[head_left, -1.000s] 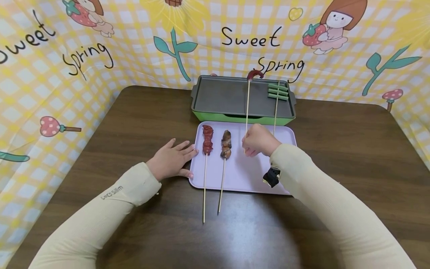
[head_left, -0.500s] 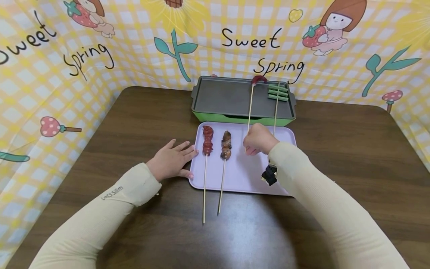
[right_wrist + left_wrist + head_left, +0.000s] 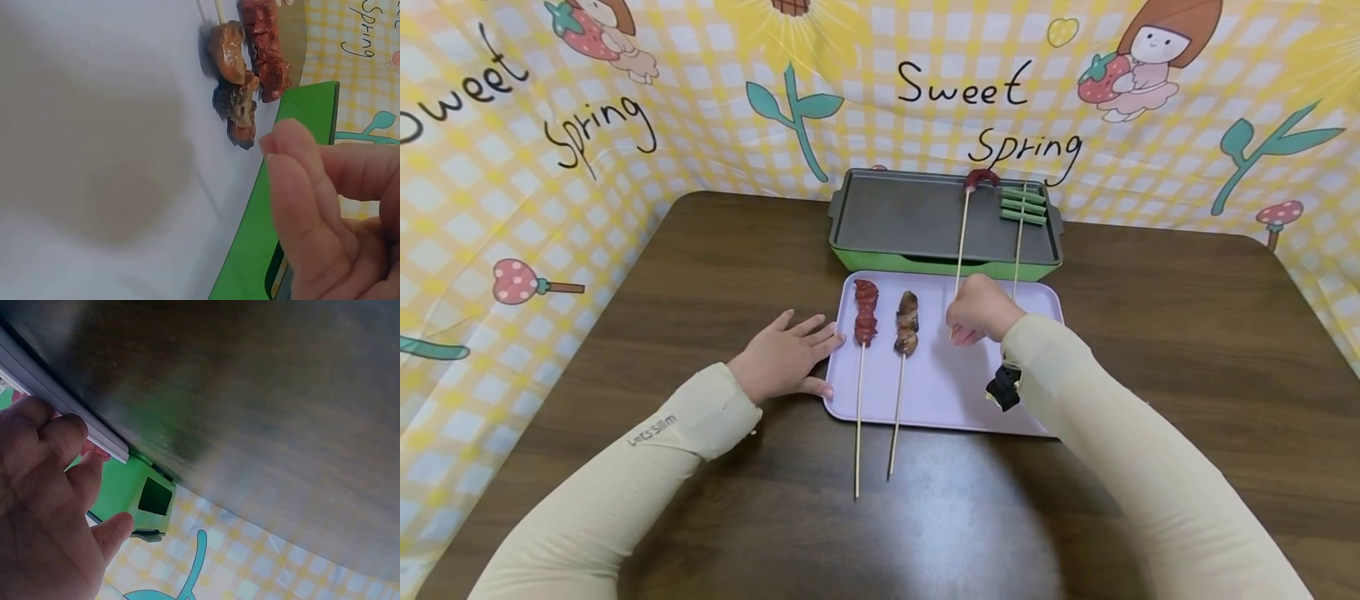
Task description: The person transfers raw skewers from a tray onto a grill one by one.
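My right hand [image 3: 983, 308] pinches the stick of a skewer [image 3: 962, 237] above the lilac tray [image 3: 970, 400]. A curled dark-red piece of food [image 3: 981, 179] sits at the skewer's far end, over the back of the grill plate [image 3: 895, 212]. My left hand [image 3: 786, 357] is spread, its fingertips at the tray's left rim. On the tray lie a red meat skewer [image 3: 866, 312] and a brown meat skewer [image 3: 907, 323], their sticks reaching past the front rim. In the right wrist view, the pinching fingers [image 3: 294, 187] hide the stick.
A skewer of green vegetable pieces [image 3: 1023, 206] lies on the plate's right end, its stick running toward my right hand. The plate sits on a green base [image 3: 880, 260] behind the tray. A patterned cloth [image 3: 700, 100] stands behind the brown wooden table [image 3: 760, 517].
The held skewer's food end has come down and shifted right, nearer the green vegetables. My right hand has moved slightly right. My left hand stays at the tray's rim.
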A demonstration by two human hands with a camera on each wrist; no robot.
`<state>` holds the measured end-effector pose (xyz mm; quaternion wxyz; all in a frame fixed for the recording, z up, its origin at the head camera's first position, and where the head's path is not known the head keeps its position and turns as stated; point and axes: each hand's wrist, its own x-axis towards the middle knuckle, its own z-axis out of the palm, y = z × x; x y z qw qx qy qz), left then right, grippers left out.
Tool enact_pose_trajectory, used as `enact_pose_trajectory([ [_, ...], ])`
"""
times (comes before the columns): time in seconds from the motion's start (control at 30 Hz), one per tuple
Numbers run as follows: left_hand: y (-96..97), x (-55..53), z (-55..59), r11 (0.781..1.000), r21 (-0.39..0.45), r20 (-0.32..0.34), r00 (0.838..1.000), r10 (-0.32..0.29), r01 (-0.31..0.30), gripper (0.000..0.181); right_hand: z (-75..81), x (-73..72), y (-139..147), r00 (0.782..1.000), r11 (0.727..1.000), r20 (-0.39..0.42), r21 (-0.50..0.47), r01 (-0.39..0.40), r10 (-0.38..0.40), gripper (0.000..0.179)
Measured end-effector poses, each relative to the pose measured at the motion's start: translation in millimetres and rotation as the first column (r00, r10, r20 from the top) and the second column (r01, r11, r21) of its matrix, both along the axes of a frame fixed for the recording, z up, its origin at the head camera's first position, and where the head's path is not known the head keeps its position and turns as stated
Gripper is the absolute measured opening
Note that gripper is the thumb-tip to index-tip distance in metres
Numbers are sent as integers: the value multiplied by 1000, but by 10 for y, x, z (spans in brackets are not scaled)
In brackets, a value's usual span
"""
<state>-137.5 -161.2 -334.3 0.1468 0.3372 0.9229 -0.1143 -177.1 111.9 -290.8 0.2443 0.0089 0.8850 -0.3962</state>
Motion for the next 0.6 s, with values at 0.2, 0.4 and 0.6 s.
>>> enact_pose_trajectory([
  [0.2, 4, -1, 2, 1000, 0, 1, 1000, 2, -2, 80, 41, -10, 7, 1000, 999, 25, -35, 3, -2, 14],
  [0.4, -2, -9, -1, 1000, -5, 8, 1000, 7, -7, 80, 69, -11, -12, 1000, 999, 25, -42, 18, -17, 12],
  [0.6, 0, -8, -1, 1000, -2, 3, 1000, 4, -4, 80, 86, 47, 5, 1000, 999, 4, -31, 31, -31, 22],
])
